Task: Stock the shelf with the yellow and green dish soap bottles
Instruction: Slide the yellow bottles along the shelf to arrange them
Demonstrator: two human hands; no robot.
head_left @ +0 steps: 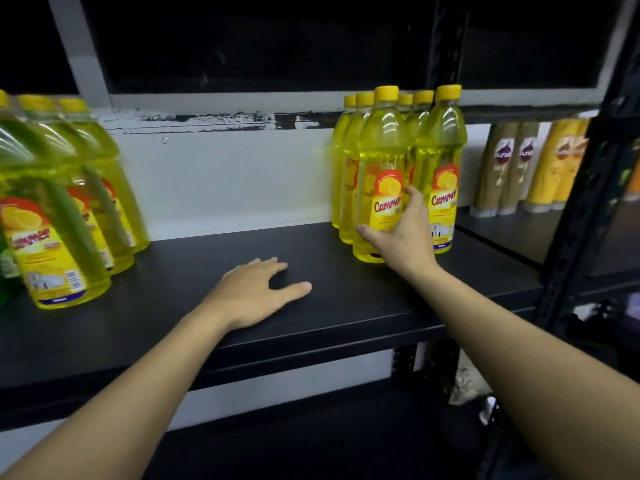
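Observation:
A black shelf board carries yellow dish soap bottles in two groups. On the right stand several upright ones, with the front yellow bottle nearest me. My right hand grips this bottle low on its label, thumb across the front and fingers reaching between it and its right neighbour. The left group of yellow bottles stands in a row at the far left, with a green bottle barely showing at the frame edge. My left hand rests flat on the shelf, fingers spread.
Tan and orange bottles fill the neighbouring shelf to the right, behind a black upright post. A white wall panel backs the shelf. A lower shelf lies dark beneath. Bare board spans between the two yellow groups.

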